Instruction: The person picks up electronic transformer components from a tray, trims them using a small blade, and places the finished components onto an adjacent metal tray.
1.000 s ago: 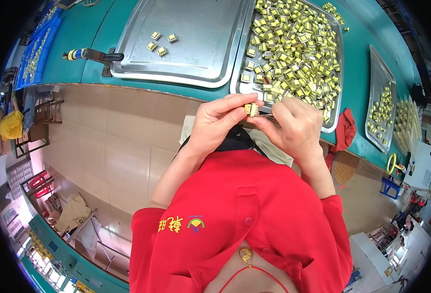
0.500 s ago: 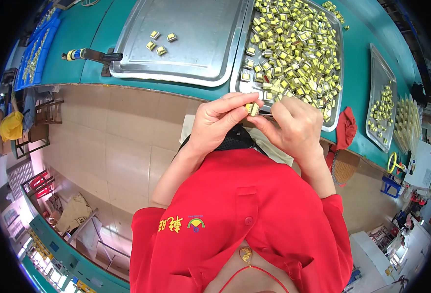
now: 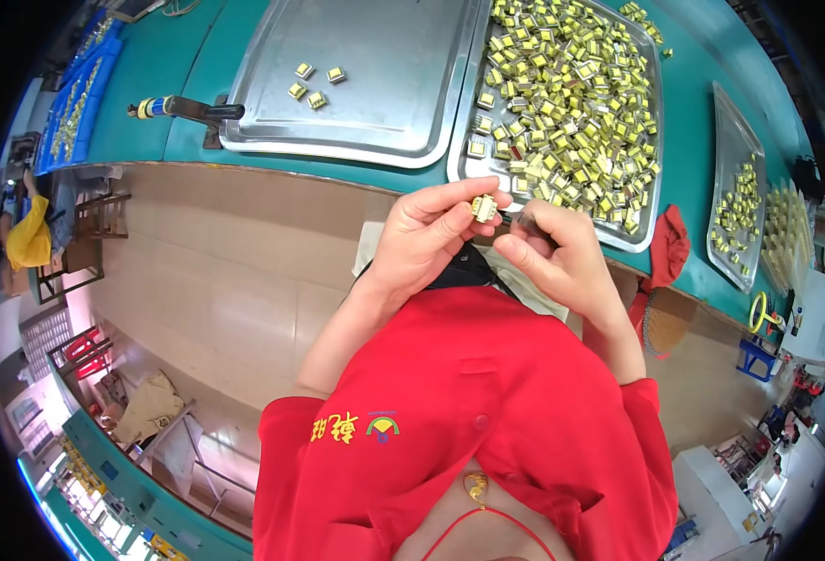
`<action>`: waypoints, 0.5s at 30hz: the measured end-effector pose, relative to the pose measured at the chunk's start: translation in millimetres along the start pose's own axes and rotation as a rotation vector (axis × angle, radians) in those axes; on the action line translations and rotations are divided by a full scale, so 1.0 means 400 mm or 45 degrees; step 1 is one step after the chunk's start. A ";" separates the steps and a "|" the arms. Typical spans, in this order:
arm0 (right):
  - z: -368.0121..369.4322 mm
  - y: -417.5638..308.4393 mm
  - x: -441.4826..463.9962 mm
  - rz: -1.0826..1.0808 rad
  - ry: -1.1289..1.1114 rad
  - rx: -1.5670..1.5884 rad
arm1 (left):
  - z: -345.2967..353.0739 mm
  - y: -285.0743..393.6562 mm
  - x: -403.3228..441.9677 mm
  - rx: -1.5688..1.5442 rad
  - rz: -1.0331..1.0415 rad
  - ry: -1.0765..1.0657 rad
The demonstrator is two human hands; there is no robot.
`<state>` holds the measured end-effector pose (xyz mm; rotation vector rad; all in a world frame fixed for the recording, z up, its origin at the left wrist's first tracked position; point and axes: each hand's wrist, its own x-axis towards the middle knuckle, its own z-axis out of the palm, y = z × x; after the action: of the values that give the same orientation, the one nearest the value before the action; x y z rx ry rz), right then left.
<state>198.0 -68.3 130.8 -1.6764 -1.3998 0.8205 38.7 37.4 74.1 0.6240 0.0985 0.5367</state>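
Between the thumb and fingers of my left hand (image 3: 428, 229) is a small yellow component (image 3: 484, 208) with metal pins. My right hand (image 3: 559, 245) is a little to the right of it, fingers curled round a thin dark tool (image 3: 527, 222) that is mostly hidden. Tool and component are apart. Just beyond my hands, a metal tray (image 3: 460, 166) holds a large heap of similar yellow components (image 3: 571, 103). In the metal tray on the left (image 3: 365, 75) lie several more of them (image 3: 316, 99).
A tape dispenser or clamp-like holder (image 3: 183, 108) is fixed at the green table's front edge. Red cloth (image 3: 669, 245) hangs at the right edge. Farther right is a narrow tray (image 3: 719, 178) of components. A person in yellow (image 3: 29, 234) is at far left.
My right hand has drawn back to the right with the tool, away from the component. The component shows more openly in my left hand. The view has shifted slightly.
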 end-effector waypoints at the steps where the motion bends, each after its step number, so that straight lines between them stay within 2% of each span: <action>1: 0.006 -0.005 0.001 -0.051 0.058 -0.109 | 0.002 0.000 0.001 0.001 0.008 -0.001; 4: 0.026 0.008 0.004 -0.346 0.332 -0.550 | 0.006 -0.005 0.002 0.011 0.034 -0.005; 7: 0.017 -0.008 0.004 -0.395 0.371 -0.833 | 0.011 -0.006 0.000 0.037 0.038 0.008; 13: 0.016 -0.017 0.008 -0.463 0.424 -0.927 | 0.012 -0.004 -0.002 0.108 0.036 0.026; 15: 0.016 -0.015 0.005 -0.427 0.362 -0.841 | 0.013 -0.003 -0.003 0.110 0.027 0.033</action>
<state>190.0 -64.8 133.2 -1.8520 -1.7862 -0.0936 39.4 33.1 77.5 0.7032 0.1404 0.5638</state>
